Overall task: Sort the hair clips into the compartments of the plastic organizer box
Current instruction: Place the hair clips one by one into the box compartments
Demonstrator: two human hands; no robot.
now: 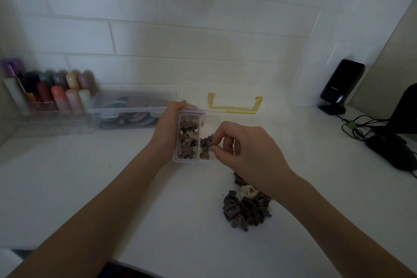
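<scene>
White counter (94, 187) under my hands. On it: organizer box (174, 158), loose pile of hair clips (246, 209), clear lidded case (133, 113), rack of colored tubes (52, 97) back left. Black stand (338, 88), cables (354, 128) far right

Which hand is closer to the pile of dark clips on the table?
The right hand. Its wrist passes just above the pile of dark hair clips, while its fingers pinch a clip over the organizer box. The left hand grips the box's far side.
</scene>
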